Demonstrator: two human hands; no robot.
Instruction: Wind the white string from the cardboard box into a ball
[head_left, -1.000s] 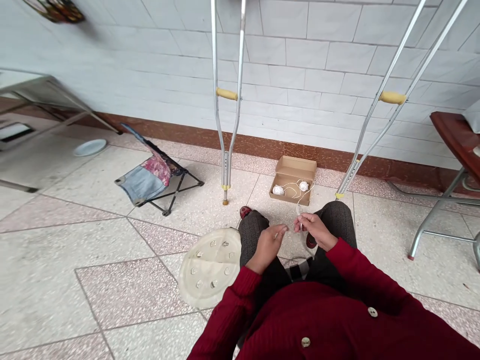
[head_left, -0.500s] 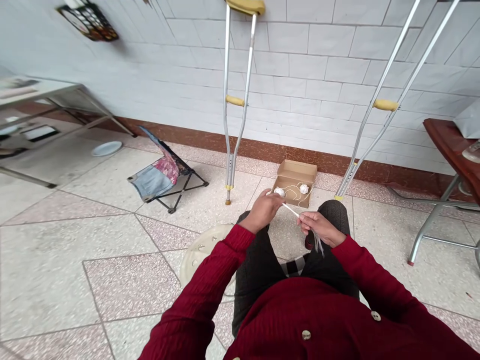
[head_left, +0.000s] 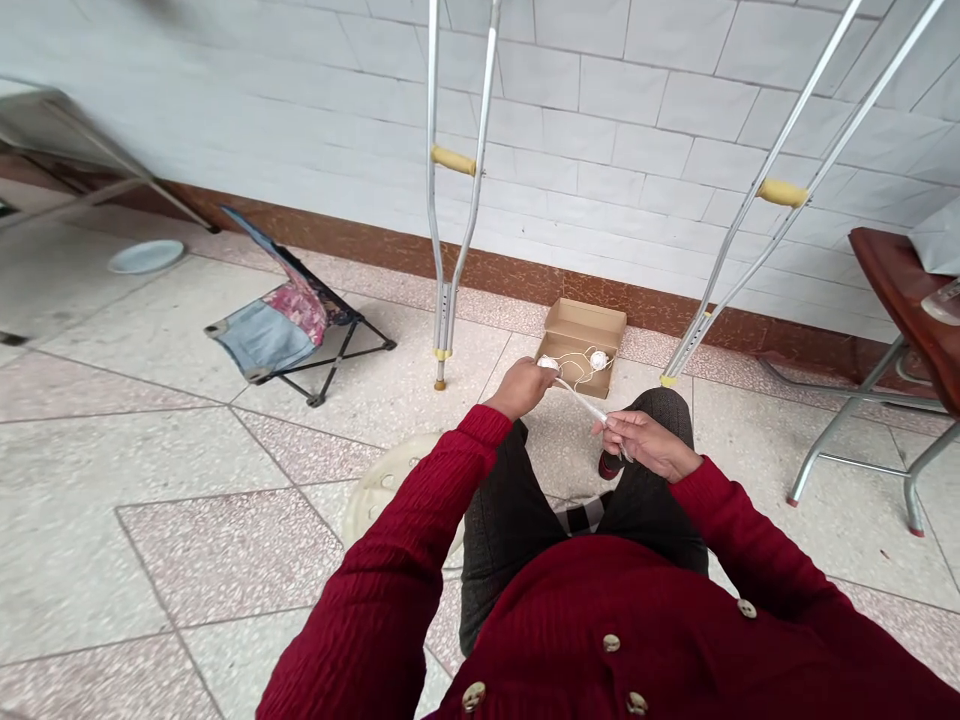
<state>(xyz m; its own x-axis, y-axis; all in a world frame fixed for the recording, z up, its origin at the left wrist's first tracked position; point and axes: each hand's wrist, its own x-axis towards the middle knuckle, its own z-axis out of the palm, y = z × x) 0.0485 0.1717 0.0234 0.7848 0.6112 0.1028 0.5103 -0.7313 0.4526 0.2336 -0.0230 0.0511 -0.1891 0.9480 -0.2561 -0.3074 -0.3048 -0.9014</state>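
Above my knees, my left hand is closed on one end of a bundle of white yarn. The bundle runs slanting down to my right hand, whose fingers are closed around its other part. Just beyond my left hand, an open cardboard box lies on the floor with its lid flap up. In it are a ball of white yarn at the right and a second ball at the left, partly covered by my hand. Loose strands curl between the two balls.
One crutch leans on the tiled wall behind the box, another crutch to its right. A folding chair stands left, a red-topped stool right. A pale round stool is beside my left leg.
My hands have drawn slightly farther apart, with a longer stretch of yarn between them. Loose ends that hung below my right hand are now mostly out of sight. The camera view has shifted.
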